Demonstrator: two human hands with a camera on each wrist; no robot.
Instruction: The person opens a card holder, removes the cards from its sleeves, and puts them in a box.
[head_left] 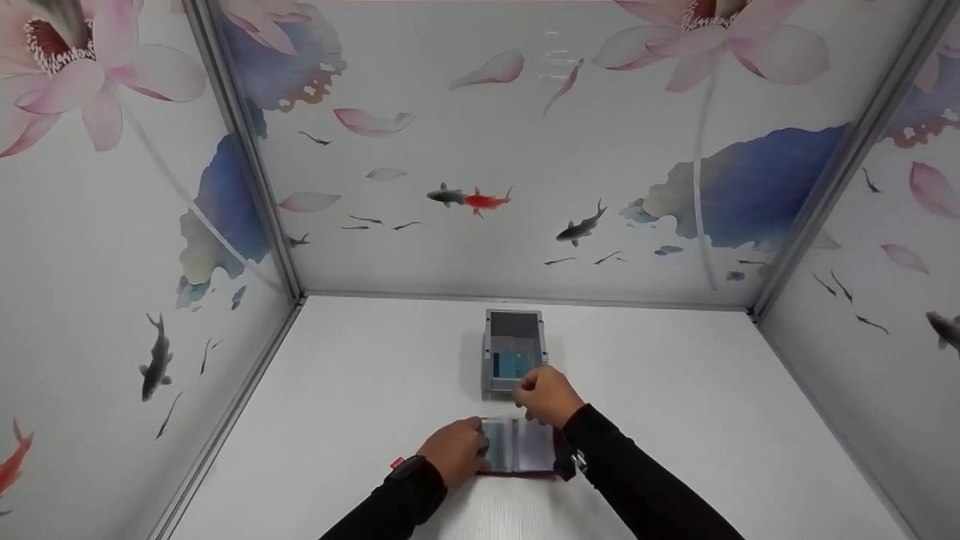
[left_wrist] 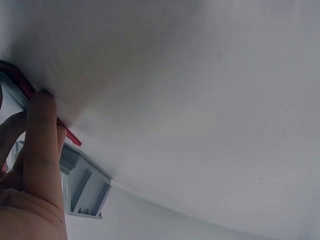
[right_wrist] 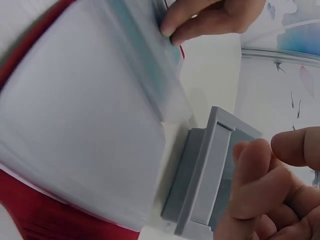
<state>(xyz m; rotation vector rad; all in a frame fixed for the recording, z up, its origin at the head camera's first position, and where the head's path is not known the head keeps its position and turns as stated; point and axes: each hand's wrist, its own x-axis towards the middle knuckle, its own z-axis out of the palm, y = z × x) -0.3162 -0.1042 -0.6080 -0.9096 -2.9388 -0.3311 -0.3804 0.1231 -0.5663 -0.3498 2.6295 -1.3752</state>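
A card holder (head_left: pixel 534 448) with a red cover and clear plastic sleeves lies spread on the white table. My left hand (head_left: pixel 454 450) grips its left edge, fingertips pinching the sleeve side in the right wrist view. A bluish card shows through the sleeves there; the right-hand page (right_wrist: pixel 80 115) looks blank. Past the card holder stands a grey open-topped box (head_left: pixel 486 330) with blue cards (head_left: pixel 512 364) lying in its near part. Over the box's near right corner is my right hand (head_left: pixel 553 396), its fingers loosely curled and nothing visible between them.
White panels printed with lotus flowers and fish (head_left: pixel 465 150) enclose the table (head_left: pixel 360 375) at the back and both sides, joined by grey metal corner posts (head_left: pixel 255 165). The box stands near the back wall. A black wristband (head_left: pixel 420 480) is on the left wrist.
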